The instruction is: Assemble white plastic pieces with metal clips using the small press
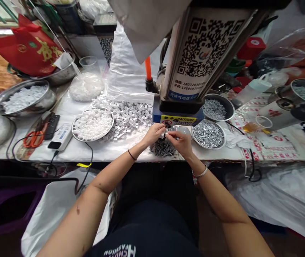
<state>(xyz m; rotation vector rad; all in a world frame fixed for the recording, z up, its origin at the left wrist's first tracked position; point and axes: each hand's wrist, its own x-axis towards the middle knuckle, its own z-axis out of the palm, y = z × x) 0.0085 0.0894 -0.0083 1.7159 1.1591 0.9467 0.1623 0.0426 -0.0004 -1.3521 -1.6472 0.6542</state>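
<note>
Both my hands meet under the head of a pneumatic press [179, 110], close to its caution label. My left hand [154, 134] is closed in a pinch, its fingertips at a small white piece too tiny to name. From the other side my right hand [180, 142] also pinches at this spot, thumb and forefinger together; what it holds is mostly hidden. Below the hands lies a heap of dark metal pins [164, 149]. Just right of my right hand stands a bowl of shiny metal pins [208, 135].
Left of the press spreads a pile of white square plastic parts [128, 119], beside a dish of small white pieces [92, 124]. Orange-handled scissors [34, 138] and a power strip [61, 137] lie farther left. A second bowl of pins [215, 109] and a cup of amber liquid [262, 123] stand right.
</note>
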